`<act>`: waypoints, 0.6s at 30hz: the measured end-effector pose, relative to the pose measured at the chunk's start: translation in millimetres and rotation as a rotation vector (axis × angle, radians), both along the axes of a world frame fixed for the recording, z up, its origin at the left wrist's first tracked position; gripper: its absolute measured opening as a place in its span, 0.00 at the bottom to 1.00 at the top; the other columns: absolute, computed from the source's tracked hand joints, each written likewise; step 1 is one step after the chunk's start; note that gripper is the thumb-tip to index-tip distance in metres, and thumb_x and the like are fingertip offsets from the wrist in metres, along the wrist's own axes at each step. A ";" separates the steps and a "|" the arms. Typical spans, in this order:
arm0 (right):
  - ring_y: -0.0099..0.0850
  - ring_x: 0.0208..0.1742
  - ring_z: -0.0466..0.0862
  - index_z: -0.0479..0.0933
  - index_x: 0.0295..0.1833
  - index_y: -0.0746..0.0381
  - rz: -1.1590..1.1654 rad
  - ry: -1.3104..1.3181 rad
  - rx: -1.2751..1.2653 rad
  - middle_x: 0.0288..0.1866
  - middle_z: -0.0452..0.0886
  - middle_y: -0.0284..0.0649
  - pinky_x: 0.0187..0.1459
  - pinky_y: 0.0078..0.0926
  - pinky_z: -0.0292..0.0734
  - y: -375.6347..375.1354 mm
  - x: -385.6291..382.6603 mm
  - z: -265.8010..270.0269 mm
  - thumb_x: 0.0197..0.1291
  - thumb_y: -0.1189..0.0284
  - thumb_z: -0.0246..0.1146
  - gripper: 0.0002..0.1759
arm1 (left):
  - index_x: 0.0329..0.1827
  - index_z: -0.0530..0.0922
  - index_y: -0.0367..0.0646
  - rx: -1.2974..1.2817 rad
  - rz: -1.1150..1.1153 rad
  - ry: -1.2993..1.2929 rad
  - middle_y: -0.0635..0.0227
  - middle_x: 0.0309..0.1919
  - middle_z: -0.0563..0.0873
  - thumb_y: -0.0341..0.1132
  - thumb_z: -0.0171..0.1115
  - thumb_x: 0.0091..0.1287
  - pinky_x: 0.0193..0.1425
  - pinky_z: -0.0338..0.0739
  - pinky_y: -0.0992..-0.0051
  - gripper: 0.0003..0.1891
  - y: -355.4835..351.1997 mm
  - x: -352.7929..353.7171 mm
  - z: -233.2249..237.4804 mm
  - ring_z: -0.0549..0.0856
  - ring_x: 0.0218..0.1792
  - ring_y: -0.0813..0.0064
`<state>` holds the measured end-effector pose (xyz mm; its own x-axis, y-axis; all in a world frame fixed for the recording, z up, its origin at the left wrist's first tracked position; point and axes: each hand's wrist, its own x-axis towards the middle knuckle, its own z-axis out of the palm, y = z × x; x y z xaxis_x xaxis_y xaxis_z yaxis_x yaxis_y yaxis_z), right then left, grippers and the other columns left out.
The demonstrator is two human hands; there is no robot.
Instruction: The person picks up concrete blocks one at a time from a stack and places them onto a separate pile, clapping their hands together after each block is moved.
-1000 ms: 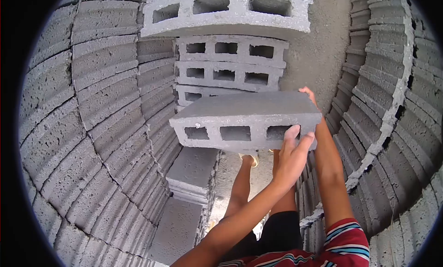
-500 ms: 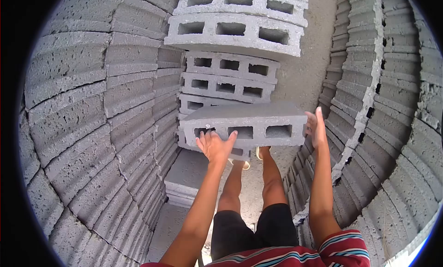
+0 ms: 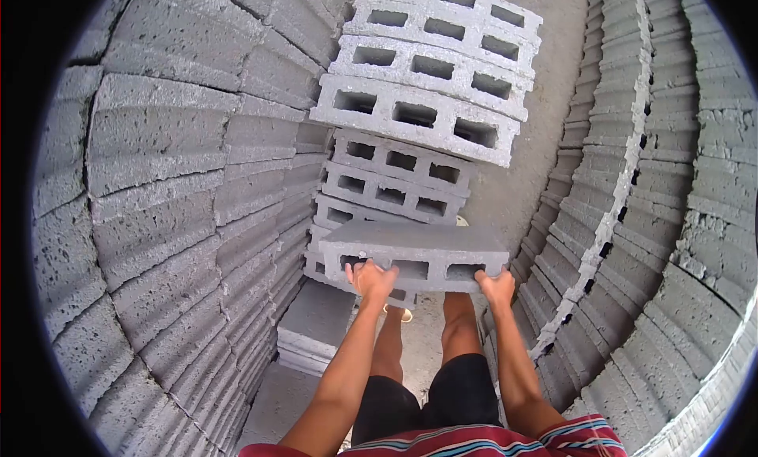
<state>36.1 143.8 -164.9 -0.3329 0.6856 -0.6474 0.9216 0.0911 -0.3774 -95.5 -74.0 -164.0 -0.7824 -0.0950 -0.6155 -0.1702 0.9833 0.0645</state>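
While both arms stretch forward, the left hand [image 3: 371, 281] and the right hand [image 3: 497, 285] are closed on the near face of a concrete block [image 3: 410, 242]. The block is grey, rough and rectangular, with three hollow openings along that face. It is held level above the person's legs, just before a stack of blocks [image 3: 426, 117].

The grey hollow concrete block [image 3: 414, 250] hid the fingertips of the left hand [image 3: 371, 282] and right hand [image 3: 497, 285], most of both feet, and the lower courses of the grey hollow-block stack [image 3: 418, 121], whose top ran off the frame's upper edge.
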 end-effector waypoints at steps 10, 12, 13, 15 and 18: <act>0.45 0.35 0.81 0.77 0.38 0.69 -0.139 0.048 -0.058 0.29 0.81 0.51 0.41 0.36 0.73 8.5 -47.3 31.1 0.31 0.61 0.64 0.27 | 0.20 0.78 0.43 -0.029 -0.084 0.065 0.64 0.25 0.82 0.46 0.63 0.37 0.68 0.47 0.72 0.15 28.4 -66.9 37.2 0.77 0.41 0.69; 0.44 0.35 0.82 0.77 0.38 0.68 -0.176 0.091 -0.086 0.29 0.81 0.50 0.41 0.35 0.73 12.1 -65.9 30.5 0.31 0.62 0.64 0.26 | 0.20 0.78 0.43 -0.012 -0.101 0.060 0.64 0.25 0.82 0.45 0.63 0.38 0.68 0.47 0.72 0.15 37.2 -92.0 44.3 0.77 0.41 0.69; 0.43 0.35 0.82 0.77 0.38 0.68 -0.175 0.096 -0.086 0.29 0.81 0.49 0.41 0.35 0.73 13.0 -72.7 23.0 0.31 0.62 0.65 0.26 | 0.20 0.78 0.42 -0.006 -0.112 0.072 0.64 0.25 0.82 0.45 0.64 0.38 0.68 0.46 0.72 0.15 40.5 -105.1 44.2 0.76 0.41 0.69; 0.42 0.35 0.82 0.77 0.36 0.67 -0.172 0.108 -0.051 0.30 0.82 0.48 0.40 0.34 0.73 12.6 -87.9 12.6 0.31 0.61 0.65 0.24 | 0.20 0.78 0.42 0.026 -0.131 0.114 0.63 0.25 0.82 0.45 0.64 0.39 0.68 0.46 0.71 0.15 42.9 -126.9 40.7 0.76 0.41 0.68; 0.42 0.35 0.82 0.77 0.36 0.67 -0.236 0.236 -0.037 0.30 0.82 0.48 0.40 0.34 0.73 14.7 -114.1 3.7 0.31 0.61 0.65 0.24 | 0.21 0.78 0.42 0.061 -0.165 0.165 0.62 0.26 0.82 0.45 0.65 0.39 0.68 0.47 0.71 0.15 49.2 -157.5 35.4 0.76 0.42 0.68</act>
